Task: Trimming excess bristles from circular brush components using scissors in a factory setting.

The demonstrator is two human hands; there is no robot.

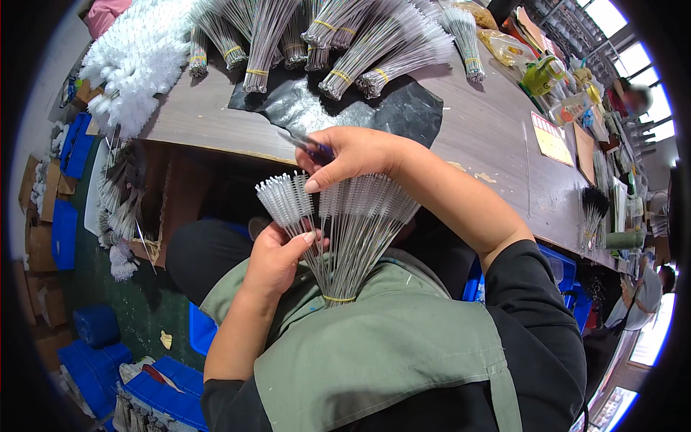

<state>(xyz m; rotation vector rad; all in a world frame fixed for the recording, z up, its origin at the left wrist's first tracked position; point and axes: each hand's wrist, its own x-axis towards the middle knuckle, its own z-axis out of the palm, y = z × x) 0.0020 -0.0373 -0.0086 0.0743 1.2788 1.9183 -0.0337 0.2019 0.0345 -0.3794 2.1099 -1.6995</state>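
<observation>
A fanned bundle of thin wire brushes (360, 230) with white bristle tips stands over my lap, tied near its lower end with a yellow rubber band (338, 299). My left hand (275, 261) is closed around the wires on the bundle's left side, parting off a clump with its thumb across them. Above the bristles, my right hand (350, 153) grips scissors (319, 151) with purple handles; their blades point left and look blurred. The right thumb hangs by the gap between the left clump and the rest. Part of the scissors is hidden in the palm.
Several banded brush bundles (345, 68) lie on the table (209, 119), by a black sheet (403, 108) and a heap of white brushes (137, 65). Bottles (545, 75) stand at right. Blue bins (169, 392) are on the floor at left. A person (640, 295) is far right.
</observation>
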